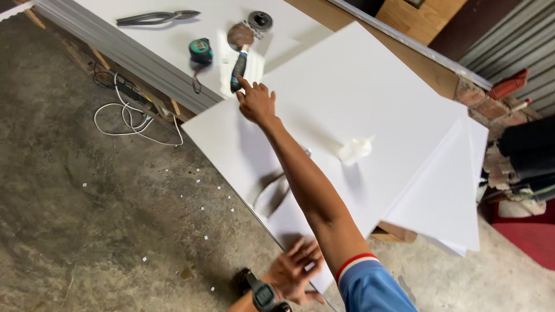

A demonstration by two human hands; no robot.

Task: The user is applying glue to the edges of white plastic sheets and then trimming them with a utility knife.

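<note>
My right hand (256, 103) is stretched far out over a large white board (358, 86). Its fingertips touch the near end of a dark-handled tool (238, 66) with a rusty round head, and nothing is gripped. My left hand (296, 269), with a black watch on its wrist, rests with fingers spread on the near edge of the board. A curved metal piece (270, 190) lies on the board below my right forearm. A small crumpled white lump (354, 149) sits to the right of that arm.
A green and black tape measure (200, 51), long metal shears (156, 17) and a black disc (260, 20) lie on a far white panel. White cable (133, 122) coils on the concrete floor at left. More white sheets (457, 196) overhang at right, near bricks (491, 110).
</note>
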